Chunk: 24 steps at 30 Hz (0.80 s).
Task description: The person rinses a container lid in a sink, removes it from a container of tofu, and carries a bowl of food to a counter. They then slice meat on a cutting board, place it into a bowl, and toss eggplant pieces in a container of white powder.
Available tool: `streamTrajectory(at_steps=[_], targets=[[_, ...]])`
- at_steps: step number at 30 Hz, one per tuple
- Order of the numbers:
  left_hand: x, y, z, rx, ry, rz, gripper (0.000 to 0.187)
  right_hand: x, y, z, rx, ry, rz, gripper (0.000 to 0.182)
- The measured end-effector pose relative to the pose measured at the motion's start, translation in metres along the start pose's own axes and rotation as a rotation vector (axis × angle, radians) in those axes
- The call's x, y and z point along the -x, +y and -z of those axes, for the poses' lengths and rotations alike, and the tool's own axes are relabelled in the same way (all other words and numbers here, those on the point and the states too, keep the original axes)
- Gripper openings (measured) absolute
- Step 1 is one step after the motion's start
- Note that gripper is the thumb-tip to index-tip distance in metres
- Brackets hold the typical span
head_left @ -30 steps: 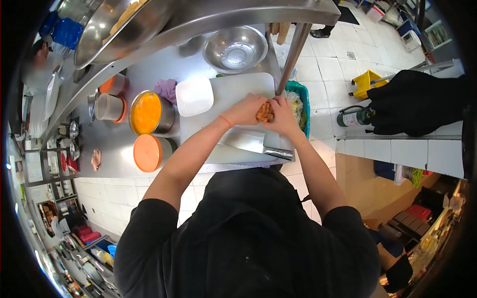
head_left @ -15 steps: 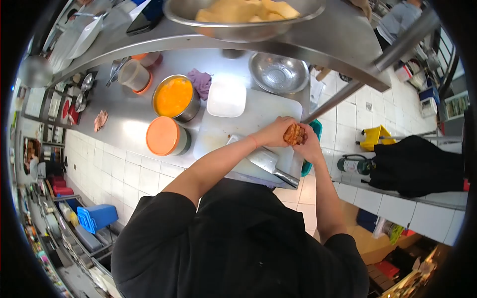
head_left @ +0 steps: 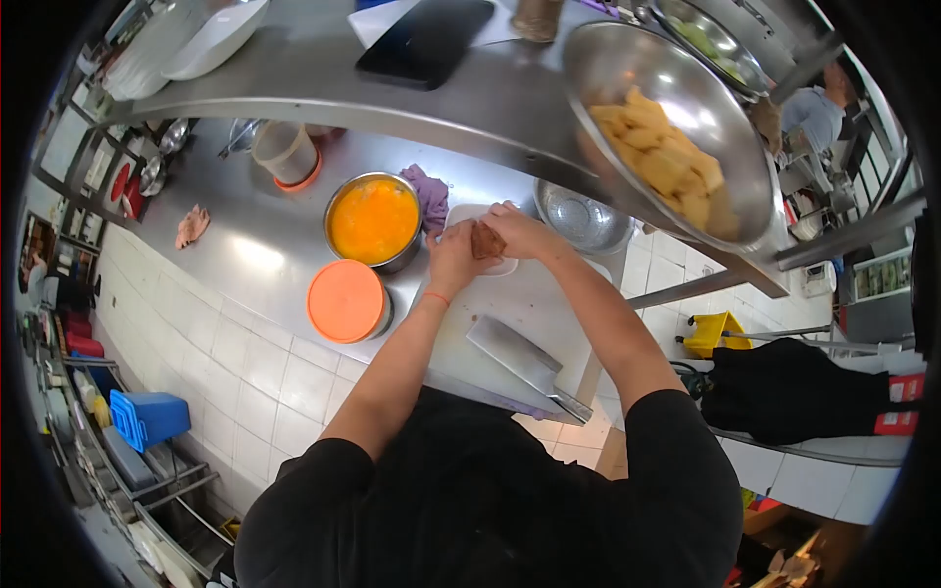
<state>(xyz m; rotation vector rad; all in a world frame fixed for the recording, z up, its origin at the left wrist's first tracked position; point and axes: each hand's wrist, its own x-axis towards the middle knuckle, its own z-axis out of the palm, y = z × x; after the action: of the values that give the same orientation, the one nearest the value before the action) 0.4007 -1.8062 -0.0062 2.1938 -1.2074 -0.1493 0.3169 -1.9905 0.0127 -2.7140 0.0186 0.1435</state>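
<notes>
A browned piece of food [head_left: 486, 241] is held between both hands over the white square dish [head_left: 504, 267], which they partly cover. My left hand [head_left: 457, 257] grips the piece from the left, with its fingers closed on it. From the right, my right hand [head_left: 518, 231] closes round the same piece. Below the hands, a cleaver [head_left: 515, 351] lies on the white cutting board [head_left: 461, 343], its handle toward the front right edge. Left of the dish stand a metal pot of orange liquid [head_left: 373, 220] and a tub with an orange lid [head_left: 347, 301].
The raised metal shelf [head_left: 323, 93] holds a phone [head_left: 426, 41] and a steel bowl of yellow pieces [head_left: 676, 137]. Under it are a steel bowl [head_left: 585, 216], a purple cloth [head_left: 425, 196] and a clear container [head_left: 284, 150]. Another person [head_left: 812, 116] is at the far right.
Both hands have moved left with the browned piece, from the right edge of the board to the white dish. The view has shifted, showing more of the upper shelf.
</notes>
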Motion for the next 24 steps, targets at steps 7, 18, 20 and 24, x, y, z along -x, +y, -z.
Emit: streamTrajectory(at_steps=[7,18,20,24], targets=[[-0.001,0.002,0.005,0.039,-0.027,0.066,0.083,0.003,-0.025,0.028,-0.198,-0.02,-0.074,0.073],[0.009,0.023,0.015,0.008,-0.019,0.13,0.086,0.02,-0.032,0.028,-0.139,0.054,-0.03,0.084],[0.017,0.025,0.011,0.009,0.057,0.117,0.085,0.029,-0.031,0.024,-0.169,0.059,-0.018,0.085],[0.033,0.023,0.009,0.063,0.337,0.16,0.069,0.052,-0.017,0.009,-0.304,0.336,-0.042,0.073]])
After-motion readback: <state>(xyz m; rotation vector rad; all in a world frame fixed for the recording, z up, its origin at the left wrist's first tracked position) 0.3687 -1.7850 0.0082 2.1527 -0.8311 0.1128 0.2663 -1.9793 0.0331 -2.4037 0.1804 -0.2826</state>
